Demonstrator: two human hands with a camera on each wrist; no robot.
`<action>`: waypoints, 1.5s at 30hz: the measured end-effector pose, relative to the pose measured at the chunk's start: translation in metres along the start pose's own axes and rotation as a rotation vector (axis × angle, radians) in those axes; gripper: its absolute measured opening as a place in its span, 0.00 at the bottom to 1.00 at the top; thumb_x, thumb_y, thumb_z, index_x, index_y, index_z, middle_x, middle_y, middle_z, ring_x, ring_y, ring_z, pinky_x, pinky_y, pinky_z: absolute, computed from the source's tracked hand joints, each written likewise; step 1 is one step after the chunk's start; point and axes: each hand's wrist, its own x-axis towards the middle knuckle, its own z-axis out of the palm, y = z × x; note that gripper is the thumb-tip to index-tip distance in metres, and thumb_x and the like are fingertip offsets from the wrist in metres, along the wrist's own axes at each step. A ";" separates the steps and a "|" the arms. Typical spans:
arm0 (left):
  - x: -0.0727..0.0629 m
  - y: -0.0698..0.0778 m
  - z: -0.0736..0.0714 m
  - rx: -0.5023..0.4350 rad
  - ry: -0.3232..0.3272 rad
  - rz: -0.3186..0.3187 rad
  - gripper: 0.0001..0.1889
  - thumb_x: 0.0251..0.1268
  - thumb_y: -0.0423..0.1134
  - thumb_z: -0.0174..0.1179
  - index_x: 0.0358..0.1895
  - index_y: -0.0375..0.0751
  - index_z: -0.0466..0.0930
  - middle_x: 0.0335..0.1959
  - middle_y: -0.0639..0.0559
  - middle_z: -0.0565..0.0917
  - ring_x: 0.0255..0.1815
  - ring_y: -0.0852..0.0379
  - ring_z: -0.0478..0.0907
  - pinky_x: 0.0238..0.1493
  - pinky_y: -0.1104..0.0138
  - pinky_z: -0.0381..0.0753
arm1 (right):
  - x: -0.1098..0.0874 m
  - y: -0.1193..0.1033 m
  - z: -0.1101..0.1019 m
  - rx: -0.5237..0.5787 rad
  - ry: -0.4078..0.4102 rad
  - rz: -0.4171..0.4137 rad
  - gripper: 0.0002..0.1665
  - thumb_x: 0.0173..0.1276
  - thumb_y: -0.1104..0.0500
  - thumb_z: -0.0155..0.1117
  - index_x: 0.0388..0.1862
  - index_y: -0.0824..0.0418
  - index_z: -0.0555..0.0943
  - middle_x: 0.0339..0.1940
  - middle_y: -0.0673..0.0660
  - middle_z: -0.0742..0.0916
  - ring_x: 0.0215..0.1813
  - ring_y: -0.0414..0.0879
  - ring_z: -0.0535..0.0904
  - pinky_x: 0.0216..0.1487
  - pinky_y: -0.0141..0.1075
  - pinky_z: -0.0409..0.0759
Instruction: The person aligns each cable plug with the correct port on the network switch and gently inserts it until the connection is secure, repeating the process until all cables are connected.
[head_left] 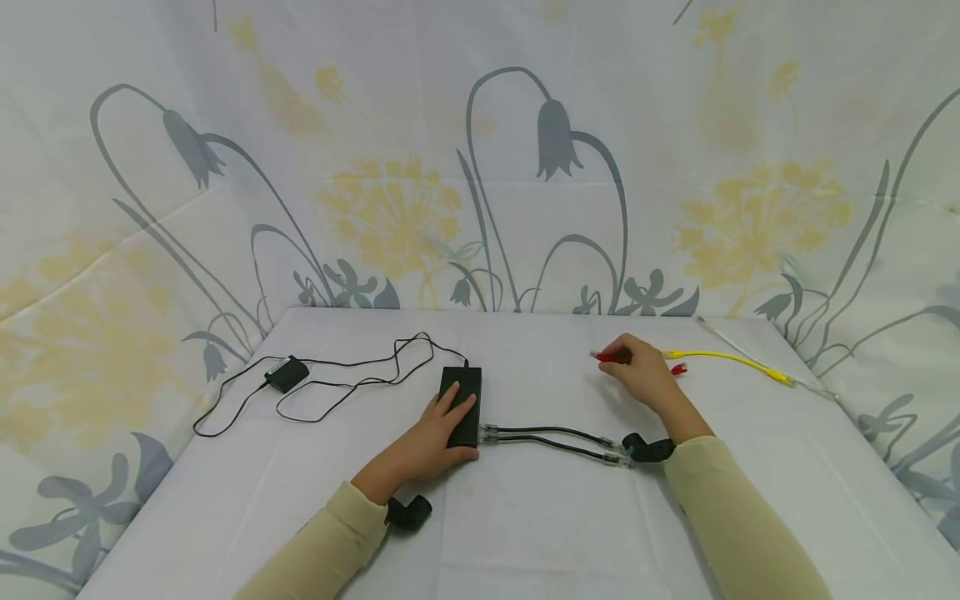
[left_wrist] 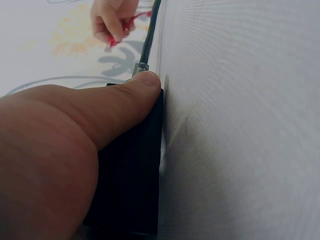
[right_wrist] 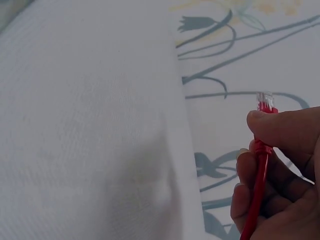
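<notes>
Red cable (right_wrist: 261, 170), held above the tabletop (head_left: 540, 525) to the right of the black box (head_left: 467, 427). The right hand (head_left: 637, 367) grasps it just behind one clear plug (right_wrist: 265, 100), pinching the plug end between thumb and fingers; the cable runs down past the curled fingers, and its other end shows beyond the hand. The left hand (head_left: 431, 437) is unclenched, its extended fingers resting across the top of the box and its thumb at the near end, close to a cable plug. Two black cables (head_left: 551, 431) extend from the right side of the box, their far ends lying near the right wrist camera (head_left: 647, 448). A thin cord (head_left: 345, 364) links the far end of the box with an adapter (head_left: 287, 374) at left. At right lie a yellow cable (head_left: 727, 357) and a white cable (head_left: 717, 334). A floral cloth (head_left: 360, 117) hangs behind.
</notes>
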 end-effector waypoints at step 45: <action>0.000 0.001 -0.002 -0.004 -0.003 -0.003 0.43 0.64 0.57 0.61 0.78 0.55 0.49 0.81 0.49 0.39 0.79 0.34 0.38 0.69 0.39 0.58 | -0.005 -0.035 0.028 0.187 -0.126 -0.025 0.12 0.63 0.58 0.69 0.44 0.60 0.83 0.44 0.58 0.85 0.44 0.49 0.78 0.43 0.37 0.76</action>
